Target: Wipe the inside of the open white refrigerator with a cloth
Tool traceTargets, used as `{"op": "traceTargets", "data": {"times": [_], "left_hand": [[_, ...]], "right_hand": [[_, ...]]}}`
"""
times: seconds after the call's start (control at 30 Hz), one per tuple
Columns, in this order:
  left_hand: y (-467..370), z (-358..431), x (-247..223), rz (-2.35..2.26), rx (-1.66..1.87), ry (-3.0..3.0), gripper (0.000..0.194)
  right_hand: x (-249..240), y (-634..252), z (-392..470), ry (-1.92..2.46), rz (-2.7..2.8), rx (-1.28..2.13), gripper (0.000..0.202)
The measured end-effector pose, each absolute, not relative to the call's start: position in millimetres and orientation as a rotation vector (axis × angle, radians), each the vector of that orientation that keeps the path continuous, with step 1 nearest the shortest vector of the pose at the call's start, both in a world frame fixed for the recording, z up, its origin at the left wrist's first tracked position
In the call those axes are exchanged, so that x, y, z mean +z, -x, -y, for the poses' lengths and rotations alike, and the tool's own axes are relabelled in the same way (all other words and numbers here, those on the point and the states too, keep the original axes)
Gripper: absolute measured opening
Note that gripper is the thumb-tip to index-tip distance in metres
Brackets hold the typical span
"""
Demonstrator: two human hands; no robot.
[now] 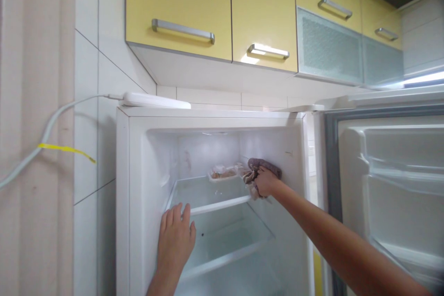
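Observation:
A white refrigerator point(211, 119) stands with its door open to the right. Inside it, my right hand point(266, 182) is closed on a dark brownish cloth point(265, 164), held at the right inner wall above the upper glass shelf point(194, 192). My left hand point(176, 236) has its fingers spread and holds nothing; it is near the left front end of that shelf, and whether it touches is hard to tell. At the back of the shelf sits a white tray of food point(224, 173), just left of the cloth. A lower shelf point(222, 240) lies beneath.
The open door point(398, 166) with its moulded racks fills the right side. Yellow cabinets point(180, 0) hang above. On top of the refrigerator rests a white flat device point(156, 100), with a cable point(52, 120) running left and a yellow tie point(67, 148) on it.

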State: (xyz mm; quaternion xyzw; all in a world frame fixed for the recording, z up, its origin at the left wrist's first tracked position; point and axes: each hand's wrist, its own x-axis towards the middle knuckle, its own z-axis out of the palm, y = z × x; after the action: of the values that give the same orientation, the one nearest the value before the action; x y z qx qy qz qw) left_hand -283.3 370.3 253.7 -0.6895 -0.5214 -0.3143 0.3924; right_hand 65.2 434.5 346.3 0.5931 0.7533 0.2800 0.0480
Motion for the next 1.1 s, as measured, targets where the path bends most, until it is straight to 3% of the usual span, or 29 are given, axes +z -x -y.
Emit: {"op": "traceTargets", "data": {"times": [0.27,0.6,0.97,1.1], "left_hand": [[284.2,-370.7,252.1,1.323,-0.794,1.744,0.040],[286.1,-370.7,254.2,1.315,-0.807,1.735,0.040],[287.6,-375.7,247.7,1.295,-0.847,1.725,0.040],[287.0,-375.9,245.4,1.320,-0.855,1.733,0.042]], "right_hand": [[345.6,-59.2,-445.8,-1.826,-2.294,0.918,0.026],[331.4,-76.4,-364.3,-1.896,-2.429,1.126,0.040],[414.6,-80.2,-399.0,-1.912,-2.328,1.394,0.047],[420.3,-73.0,-418.0,-1.962,-2.268,1.435,0.050]]}}
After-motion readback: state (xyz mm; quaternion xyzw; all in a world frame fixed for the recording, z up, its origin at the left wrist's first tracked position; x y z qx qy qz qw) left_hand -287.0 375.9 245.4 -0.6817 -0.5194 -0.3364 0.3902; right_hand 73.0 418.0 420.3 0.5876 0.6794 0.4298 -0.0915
